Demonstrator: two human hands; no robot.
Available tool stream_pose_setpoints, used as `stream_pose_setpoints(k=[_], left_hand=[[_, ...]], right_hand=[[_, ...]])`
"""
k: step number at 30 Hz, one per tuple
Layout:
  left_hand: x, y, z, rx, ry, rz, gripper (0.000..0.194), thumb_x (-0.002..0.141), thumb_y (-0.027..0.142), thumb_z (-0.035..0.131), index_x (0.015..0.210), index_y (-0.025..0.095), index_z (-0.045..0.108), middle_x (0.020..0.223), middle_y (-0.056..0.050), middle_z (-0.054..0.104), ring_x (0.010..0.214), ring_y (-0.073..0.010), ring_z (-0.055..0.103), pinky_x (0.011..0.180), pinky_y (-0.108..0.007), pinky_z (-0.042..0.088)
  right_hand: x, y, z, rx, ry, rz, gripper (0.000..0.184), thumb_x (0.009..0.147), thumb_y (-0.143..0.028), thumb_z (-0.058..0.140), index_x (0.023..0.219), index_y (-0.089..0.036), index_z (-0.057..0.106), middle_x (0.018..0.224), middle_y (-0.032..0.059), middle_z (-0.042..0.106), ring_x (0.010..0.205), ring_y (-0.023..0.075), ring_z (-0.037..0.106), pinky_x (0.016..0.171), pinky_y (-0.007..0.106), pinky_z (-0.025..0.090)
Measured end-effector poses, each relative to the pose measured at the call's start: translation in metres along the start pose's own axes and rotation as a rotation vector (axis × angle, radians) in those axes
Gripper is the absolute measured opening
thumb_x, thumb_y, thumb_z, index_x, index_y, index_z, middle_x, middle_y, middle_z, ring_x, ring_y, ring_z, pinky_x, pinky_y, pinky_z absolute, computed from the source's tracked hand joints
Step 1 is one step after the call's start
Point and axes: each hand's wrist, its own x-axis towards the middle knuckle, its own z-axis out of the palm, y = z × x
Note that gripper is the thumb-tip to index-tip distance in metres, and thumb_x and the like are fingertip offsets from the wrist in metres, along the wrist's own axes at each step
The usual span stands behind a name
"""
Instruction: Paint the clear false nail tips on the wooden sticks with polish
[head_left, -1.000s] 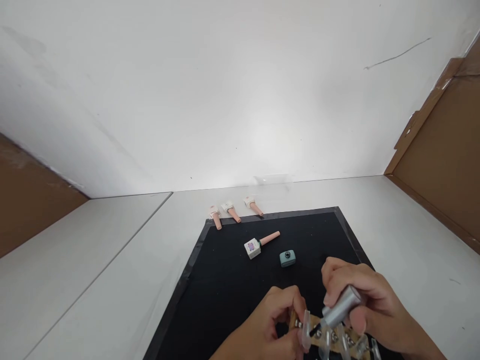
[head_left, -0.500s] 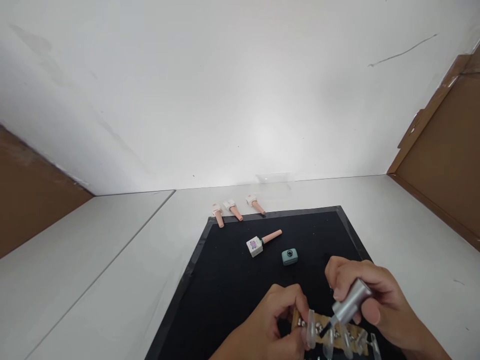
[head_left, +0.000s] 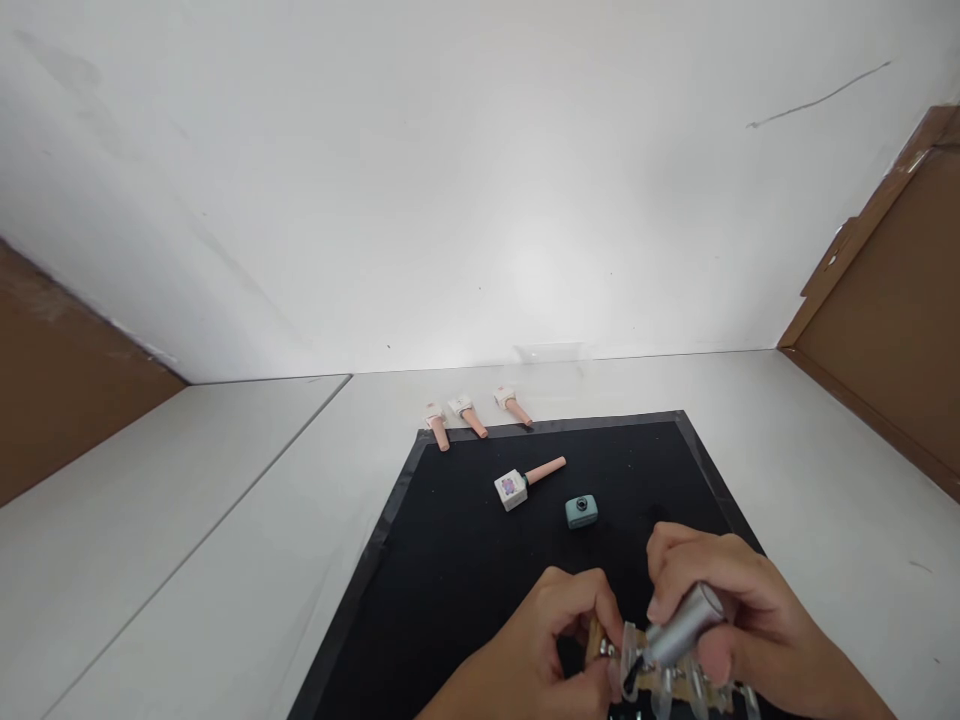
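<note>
Between the thumb and fingers of my right hand (head_left: 739, 610) is a nail polish brush (head_left: 686, 625) with a silver cap handle. Its dark bristle tip points down and left, at the leftmost clear false nail (head_left: 630, 650); whether it touches cannot be told. My left hand (head_left: 551, 645) pinches the left end of a wooden nail display stand (head_left: 595, 640), which carries several clear false nails in a row. Part of the stand is hidden behind my right hand and the brush. The open teal polish bottle (head_left: 581, 511) stands on the black mat beyond my hands.
A white polish bottle with a pink cap (head_left: 512, 489) lies on the black mat (head_left: 450, 560). Three similar bottles (head_left: 466, 410) lie along the mat's far edge. A white wall (head_left: 480, 200) rises behind the white table, with brown cardboard panels (head_left: 885, 300) at both sides.
My right hand has brought the brush left and slightly down, from between nails to the leftmost false nail. My left hand keeps its grip on the stand. The view has shifted slightly.
</note>
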Motion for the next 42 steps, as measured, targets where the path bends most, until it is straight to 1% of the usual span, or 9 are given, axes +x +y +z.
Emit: stream_pose_setpoints(k=[6, 9, 12, 15, 19, 26, 32, 38, 42], left_hand=[[-0.001, 0.001, 0.001, 0.060, -0.002, -0.011, 0.014, 0.070, 0.016, 0.062, 0.068, 0.019, 0.049, 0.055, 0.005, 0.048, 0.056, -0.0104, 0.047, 0.059, -0.020, 0.040], [0.002, 0.005, 0.001, 0.058, -0.010, 0.011, 0.012, 0.069, 0.014, 0.059, 0.068, 0.019, 0.047, 0.054, 0.005, 0.048, 0.051, -0.0090, 0.044, 0.053, -0.019, 0.037], [0.005, 0.010, 0.001, 0.079, -0.017, 0.022, 0.012, 0.067, 0.015, 0.057, 0.066, 0.020, 0.045, 0.052, 0.006, 0.044, 0.048, -0.0080, 0.041, 0.046, -0.017, 0.034], [0.005, 0.012, 0.001, 0.123, -0.010, 0.013, 0.011, 0.065, 0.015, 0.055, 0.065, 0.020, 0.045, 0.054, 0.006, 0.040, 0.047, -0.0077, 0.040, 0.043, -0.017, 0.030], [0.006, 0.015, 0.002, 0.149, 0.008, -0.009, 0.008, 0.063, 0.015, 0.053, 0.065, 0.019, 0.047, 0.056, 0.004, 0.041, 0.049, -0.0087, 0.042, 0.044, -0.017, 0.033], [0.011, 0.021, 0.004, 0.066, -0.017, -0.006, 0.008, 0.064, 0.019, 0.052, 0.066, 0.020, 0.044, 0.052, 0.005, 0.043, 0.044, -0.0082, 0.040, 0.044, -0.019, 0.032], [0.010, 0.012, 0.005, 0.077, -0.020, -0.047, 0.012, 0.067, 0.026, 0.055, 0.069, 0.020, 0.045, 0.050, 0.005, 0.044, 0.043, -0.0088, 0.041, 0.043, -0.019, 0.031], [0.013, 0.018, 0.006, 0.062, -0.036, -0.055, 0.014, 0.072, 0.031, 0.052, 0.072, 0.019, 0.045, 0.049, 0.005, 0.045, 0.039, -0.0085, 0.043, 0.042, -0.020, 0.034], [0.010, 0.019, 0.008, 0.068, -0.019, -0.063, 0.013, 0.073, 0.030, 0.049, 0.070, 0.019, 0.043, 0.050, 0.005, 0.046, 0.040, -0.0087, 0.046, 0.042, -0.020, 0.036]], right_hand=[[-0.001, 0.000, -0.003, -0.043, 0.096, -0.030, 0.033, 0.087, -0.053, 0.055, 0.083, -0.023, 0.067, 0.059, -0.0019, 0.046, 0.054, 0.0132, 0.041, 0.047, 0.024, 0.032], [0.000, -0.001, -0.001, -0.027, 0.063, -0.039, 0.038, 0.084, -0.057, 0.055, 0.079, -0.022, 0.066, 0.057, -0.0015, 0.047, 0.053, 0.0130, 0.040, 0.045, 0.024, 0.031], [0.001, -0.002, 0.001, -0.080, 0.006, -0.041, 0.041, 0.084, -0.059, 0.053, 0.077, -0.021, 0.066, 0.057, -0.0006, 0.049, 0.054, 0.0135, 0.042, 0.046, 0.024, 0.032], [0.000, 0.000, -0.001, -0.168, 0.017, -0.022, 0.039, 0.087, -0.056, 0.052, 0.079, -0.020, 0.066, 0.059, 0.0002, 0.050, 0.055, 0.0139, 0.043, 0.047, 0.025, 0.033], [-0.001, 0.004, -0.005, -0.179, 0.086, -0.031, 0.033, 0.089, -0.052, 0.052, 0.083, -0.022, 0.064, 0.063, -0.0004, 0.049, 0.056, 0.0138, 0.043, 0.048, 0.025, 0.033], [0.003, -0.002, -0.004, -0.157, -0.011, -0.015, 0.043, 0.087, -0.059, 0.050, 0.076, -0.020, 0.064, 0.058, -0.0012, 0.046, 0.055, 0.0134, 0.041, 0.048, 0.025, 0.032], [0.000, 0.002, -0.004, -0.228, 0.065, -0.008, 0.037, 0.090, -0.054, 0.050, 0.080, -0.020, 0.063, 0.063, -0.0012, 0.047, 0.055, 0.0125, 0.042, 0.048, 0.024, 0.031], [0.002, -0.001, -0.005, -0.226, -0.011, 0.005, 0.043, 0.089, -0.058, 0.047, 0.074, -0.019, 0.060, 0.057, -0.0020, 0.047, 0.054, 0.0125, 0.042, 0.048, 0.023, 0.031], [-0.001, 0.000, -0.006, -0.315, 0.049, 0.040, 0.039, 0.091, -0.054, 0.047, 0.078, -0.019, 0.060, 0.063, -0.0011, 0.048, 0.055, 0.0121, 0.043, 0.048, 0.024, 0.032]])
